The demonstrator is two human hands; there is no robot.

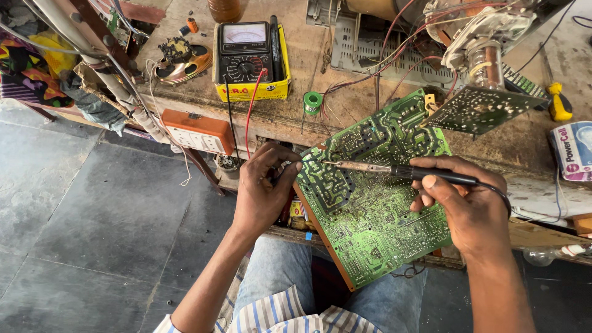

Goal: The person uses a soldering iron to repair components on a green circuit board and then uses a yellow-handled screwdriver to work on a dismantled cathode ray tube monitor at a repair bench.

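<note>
Head view | green circuit board (370, 191) between hands | left hand (262, 188) grips its edge | right hand (465, 206) grasps soldering iron (401, 171)

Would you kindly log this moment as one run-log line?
left hand: grips board edge | right hand: holds soldering iron | tip: on board | multimeter: on bench

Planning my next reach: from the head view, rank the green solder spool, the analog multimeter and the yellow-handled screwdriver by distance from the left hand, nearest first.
1. Green solder spool: on the bench just above and right of the left hand.
2. Analog multimeter: farther up the bench, straight beyond the hand.
3. Yellow-handled screwdriver: far right of the bench, past the circuit board.
</note>
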